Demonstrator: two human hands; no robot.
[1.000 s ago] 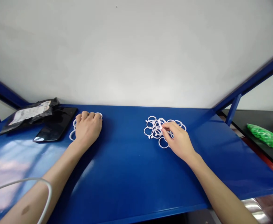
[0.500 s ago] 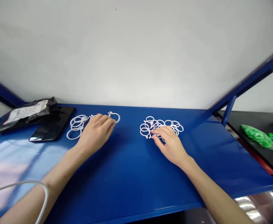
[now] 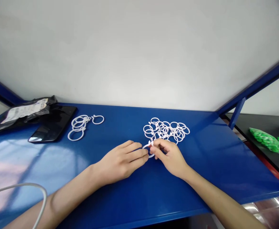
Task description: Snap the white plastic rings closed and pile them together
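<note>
Both hands meet at the middle of the blue shelf (image 3: 130, 194). My right hand (image 3: 168, 156) pinches a white plastic ring (image 3: 147, 146) between thumb and fingers. My left hand (image 3: 123, 160) reaches in from the left, its fingertips closed on the same ring's left side. Just behind them lies a loose pile of several white rings (image 3: 166, 129). A smaller group of white rings (image 3: 80, 126) lies at the back left, apart from both hands.
A black phone (image 3: 51, 128) and a black plastic bag with a white label (image 3: 22, 111) lie at the far left. A white cable (image 3: 22, 187) loops at the lower left. A bag of green parts (image 3: 268, 140) sits on the dark shelf to the right.
My left hand left the left group of rings and moved right to the middle. My right hand drew one ring out of the pile toward me, and both hands now hold it.
</note>
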